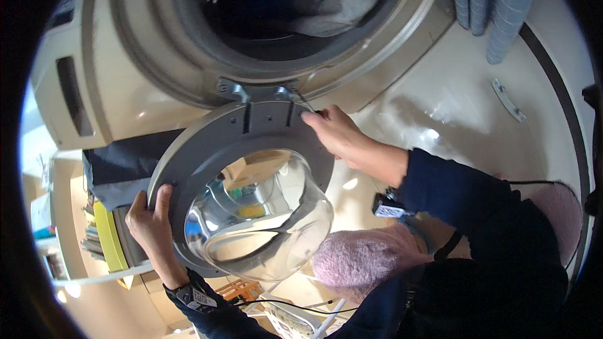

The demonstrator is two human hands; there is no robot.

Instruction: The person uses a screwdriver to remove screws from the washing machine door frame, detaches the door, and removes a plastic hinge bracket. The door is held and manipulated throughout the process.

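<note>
A front-loading washing machine door (207, 119) hangs swung open, with a grey ring frame and a clear glass bowl (264, 232). My left hand (152, 223) is closed on the left edge of the ring, thumb on its face. My right hand (333, 129) is closed beside the metal hinge (257, 91), at the ring's upper right edge. A thin dark shaft (304, 99) runs from its fingers to the hinge; it looks like a slim tool, its handle mostly hidden in the hand.
Above is the washing machine's drum opening (264, 53), with white and dark cloth (345, 3) inside. Grey ribbed hoses (515, 6) hang at the upper right. A curved metal handle piece (507, 100) lies on the floor. Shelves with books (94, 238) stand left; pink fuzzy slippers (370, 260) are below.
</note>
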